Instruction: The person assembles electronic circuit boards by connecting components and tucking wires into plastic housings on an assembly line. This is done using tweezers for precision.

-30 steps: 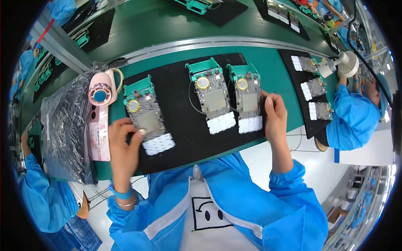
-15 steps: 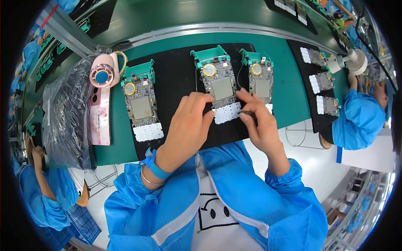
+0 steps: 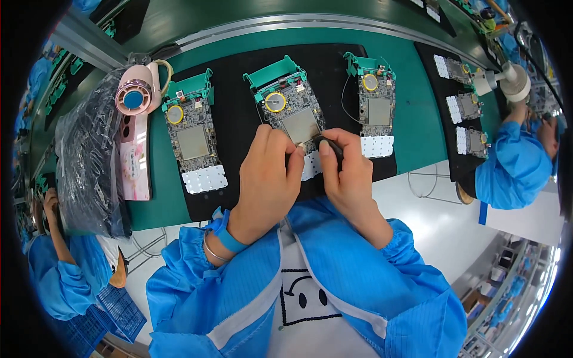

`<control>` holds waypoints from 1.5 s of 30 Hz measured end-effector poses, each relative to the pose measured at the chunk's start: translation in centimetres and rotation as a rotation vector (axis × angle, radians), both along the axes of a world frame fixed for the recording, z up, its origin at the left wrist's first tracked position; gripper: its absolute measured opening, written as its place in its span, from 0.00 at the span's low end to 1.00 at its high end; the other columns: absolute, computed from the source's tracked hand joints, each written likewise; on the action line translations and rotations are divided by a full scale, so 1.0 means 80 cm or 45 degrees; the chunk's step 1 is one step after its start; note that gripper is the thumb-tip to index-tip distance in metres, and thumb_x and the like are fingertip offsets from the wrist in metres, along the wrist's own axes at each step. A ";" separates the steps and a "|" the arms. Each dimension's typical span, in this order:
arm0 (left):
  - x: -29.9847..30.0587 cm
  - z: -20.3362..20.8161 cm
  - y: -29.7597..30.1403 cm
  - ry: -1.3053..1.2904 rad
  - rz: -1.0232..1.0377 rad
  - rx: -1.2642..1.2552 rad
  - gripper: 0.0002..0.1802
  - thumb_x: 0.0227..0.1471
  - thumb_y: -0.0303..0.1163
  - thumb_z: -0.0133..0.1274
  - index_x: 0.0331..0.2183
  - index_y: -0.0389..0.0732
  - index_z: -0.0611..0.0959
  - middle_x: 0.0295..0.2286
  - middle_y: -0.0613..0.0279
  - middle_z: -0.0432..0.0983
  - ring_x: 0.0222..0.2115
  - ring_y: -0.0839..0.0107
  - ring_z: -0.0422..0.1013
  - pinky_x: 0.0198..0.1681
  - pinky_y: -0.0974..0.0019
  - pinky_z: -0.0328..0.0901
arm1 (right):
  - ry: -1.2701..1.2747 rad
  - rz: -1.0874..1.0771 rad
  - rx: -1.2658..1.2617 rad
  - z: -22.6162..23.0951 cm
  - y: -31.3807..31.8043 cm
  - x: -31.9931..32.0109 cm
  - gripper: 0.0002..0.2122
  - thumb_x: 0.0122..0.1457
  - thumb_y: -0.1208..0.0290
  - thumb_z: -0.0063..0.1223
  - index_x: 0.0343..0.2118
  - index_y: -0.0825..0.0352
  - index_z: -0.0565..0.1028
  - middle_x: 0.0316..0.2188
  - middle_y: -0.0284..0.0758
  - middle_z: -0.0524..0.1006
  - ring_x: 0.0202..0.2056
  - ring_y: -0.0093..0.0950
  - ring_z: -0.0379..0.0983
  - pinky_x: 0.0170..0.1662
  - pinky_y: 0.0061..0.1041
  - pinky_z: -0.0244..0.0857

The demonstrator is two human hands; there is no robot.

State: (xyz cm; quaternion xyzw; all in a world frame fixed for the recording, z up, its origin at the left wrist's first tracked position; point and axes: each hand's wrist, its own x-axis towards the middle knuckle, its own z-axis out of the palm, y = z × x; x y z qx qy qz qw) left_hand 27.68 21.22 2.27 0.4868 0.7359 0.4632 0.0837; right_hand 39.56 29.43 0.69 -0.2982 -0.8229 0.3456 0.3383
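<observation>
Head view: middle circuit board (image 3: 300, 124) on black mat (image 3: 233, 89), between its side edges, white end toward near edge. Left hand (image 3: 262, 173) narrow, at board, hold can't be told; right hand (image 3: 349, 174) pinches dark object (image 3: 335, 149). Board probably light, stiff, fragile; best gripped by long edges.

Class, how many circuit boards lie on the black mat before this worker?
3: left board, middle board partly covered by the left hand and right hand, and right board.

Middle board (image 3: 292, 111) speckled grey; bracket (image 3: 271, 73) green; mat (image 3: 230, 95) black; jacket (image 3: 412, 295) blue.
</observation>
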 end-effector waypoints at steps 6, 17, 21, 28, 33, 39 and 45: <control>-0.001 0.000 0.002 -0.002 -0.001 -0.011 0.09 0.45 0.22 0.53 0.24 0.37 0.68 0.23 0.55 0.61 0.20 0.58 0.64 0.21 0.60 0.58 | -0.035 -0.031 0.227 -0.001 -0.002 -0.009 0.08 0.57 0.77 0.52 0.39 0.69 0.70 0.25 0.40 0.77 0.21 0.28 0.75 0.24 0.22 0.66; -0.012 0.018 -0.023 -0.401 -0.235 0.117 0.12 0.42 0.15 0.48 0.34 0.34 0.73 0.32 0.56 0.68 0.22 0.73 0.64 0.25 0.73 0.61 | -0.204 0.051 0.481 0.035 -0.007 0.001 0.21 0.44 0.78 0.59 0.45 0.69 0.73 0.36 0.41 0.70 0.36 0.39 0.68 0.35 0.30 0.66; -0.031 0.054 -0.032 0.372 -0.133 0.181 0.25 0.33 0.17 0.46 0.41 0.33 0.74 0.42 0.50 0.69 0.41 0.54 0.66 0.45 0.61 0.61 | -0.312 0.166 0.214 0.059 -0.015 0.030 0.19 0.47 0.78 0.58 0.46 0.68 0.73 0.34 0.45 0.69 0.36 0.42 0.69 0.37 0.35 0.65; -0.062 0.053 -0.014 0.447 -0.337 -0.028 0.32 0.31 0.18 0.48 0.46 0.34 0.71 0.45 0.49 0.64 0.46 0.48 0.60 0.51 0.52 0.55 | -0.107 0.332 -0.195 0.082 0.011 0.025 0.19 0.51 0.69 0.60 0.44 0.72 0.74 0.36 0.40 0.71 0.35 0.28 0.74 0.36 0.22 0.71; -0.063 0.049 -0.008 0.350 -0.393 -0.011 0.32 0.33 0.17 0.50 0.47 0.38 0.71 0.43 0.51 0.64 0.46 0.51 0.60 0.50 0.57 0.57 | -0.255 0.318 -0.208 0.081 0.023 -0.032 0.12 0.50 0.73 0.58 0.37 0.73 0.74 0.33 0.39 0.70 0.29 0.26 0.72 0.29 0.23 0.67; -0.061 0.048 -0.002 0.284 -0.388 0.004 0.31 0.32 0.16 0.50 0.45 0.38 0.71 0.41 0.51 0.65 0.44 0.53 0.61 0.48 0.59 0.59 | -0.201 0.268 -0.326 0.076 0.022 -0.042 0.10 0.49 0.72 0.56 0.31 0.71 0.72 0.28 0.39 0.68 0.24 0.28 0.67 0.26 0.25 0.60; -0.049 0.052 0.001 0.270 -0.308 -0.027 0.30 0.31 0.15 0.48 0.44 0.38 0.72 0.40 0.51 0.65 0.43 0.53 0.62 0.46 0.60 0.60 | -0.198 0.180 -0.401 0.079 0.016 -0.042 0.09 0.48 0.74 0.56 0.32 0.70 0.72 0.27 0.39 0.69 0.25 0.30 0.67 0.27 0.25 0.60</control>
